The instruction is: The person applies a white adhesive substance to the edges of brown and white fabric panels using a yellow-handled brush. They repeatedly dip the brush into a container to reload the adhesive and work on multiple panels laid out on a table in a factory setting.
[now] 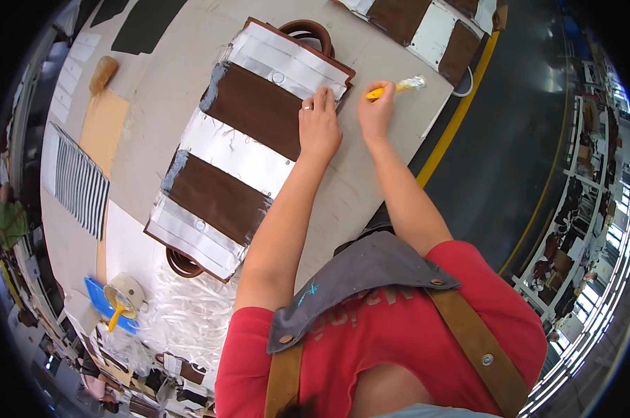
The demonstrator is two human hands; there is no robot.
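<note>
Brush [407,85] held clear of bag body [240,143]

Left hand [319,127] open, fingers flat on the bag body beneath it, probably to stop slipping. Right hand [375,113] closed round the handle, bristles pointing outward, likely to avoid stray smears. Pale desk [344,191] under both hands; beyond the right, dark floor [500,139], then shelving [585,177].
</note>
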